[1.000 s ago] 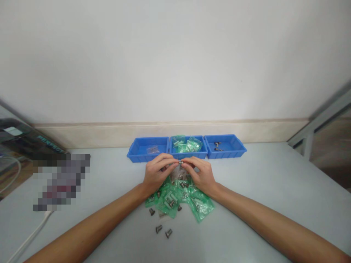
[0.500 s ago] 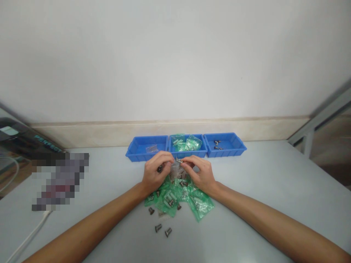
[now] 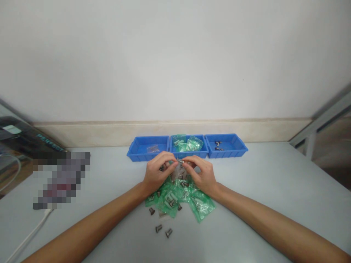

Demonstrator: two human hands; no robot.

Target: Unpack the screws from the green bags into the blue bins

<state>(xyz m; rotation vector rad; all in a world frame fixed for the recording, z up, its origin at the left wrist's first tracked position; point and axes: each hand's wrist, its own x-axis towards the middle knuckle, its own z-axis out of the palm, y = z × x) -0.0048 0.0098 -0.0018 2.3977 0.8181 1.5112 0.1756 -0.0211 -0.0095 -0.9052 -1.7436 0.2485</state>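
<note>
"Just short of the far edge of the surface (image 3: 260, 175), in front of the row of trays, what's in the fingers?"

"A small metal piece (image 3: 181, 162). It sits right at the fingertips, between the two hands."

"Who has it?"

"The right hand (image 3: 201, 171) pinches it between thumb and fingers. The left hand (image 3: 157, 170) has thumb and forefinger brought close at its other end; whether they grip it, I can't tell."

"And under them?"

"A clear bag (image 3: 178, 172), just on the near side of the fingertips, then green bags (image 3: 170, 199) heaped toward the near edge. Loose metal fittings (image 3: 159, 228) lie past those, nearer still to that edge."

"The trays?"

"Three blue ones: the left tray (image 3: 139, 146) has a clear packet (image 3: 153, 149), the middle tray (image 3: 201, 155) green packets (image 3: 190, 144), the right tray (image 3: 231, 146) a few metal parts (image 3: 218, 143)."
</note>
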